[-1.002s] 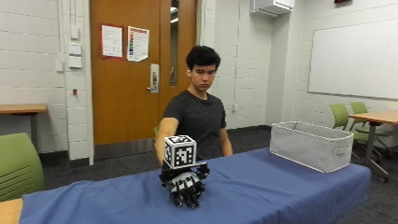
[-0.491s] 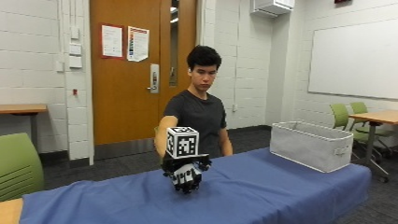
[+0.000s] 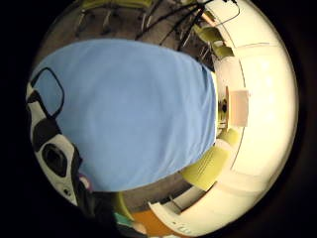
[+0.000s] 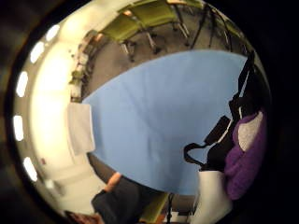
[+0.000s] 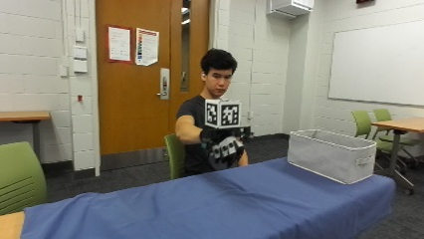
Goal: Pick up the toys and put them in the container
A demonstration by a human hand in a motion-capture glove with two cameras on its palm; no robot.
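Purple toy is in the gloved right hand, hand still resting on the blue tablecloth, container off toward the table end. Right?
Not quite. The outside view shows the gloved right hand raised above the blue tablecloth, not resting on it. It does hold the purple toy, and the container sits toward the table end.

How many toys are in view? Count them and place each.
1: a purple toy held in the right hand, above the table. The container could hide others.
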